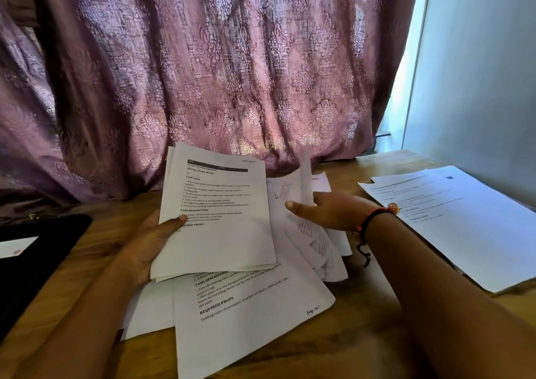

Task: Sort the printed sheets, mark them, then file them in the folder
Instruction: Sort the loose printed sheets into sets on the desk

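Observation:
My left hand [150, 242] holds a thin stack of printed sheets [220, 216] upright above the table, thumb on the front page and fingers behind. Under it lies a loose sheet headed "REQUIRED PROPS" [255, 314] on top of other pages. My right hand [327, 210] reaches over a messy pile of sheets [313, 242] at the centre, fingers stretched out and lifting the edge of one page. A second neat stack of printed sheets [464, 227] lies at the right. A black folder [34, 256] lies at the left edge of the table.
The wooden table [348, 335] runs up to a purple patterned curtain [203, 74] at the back. A pale wall [478, 74] stands at the right. A white slip lies on the black folder.

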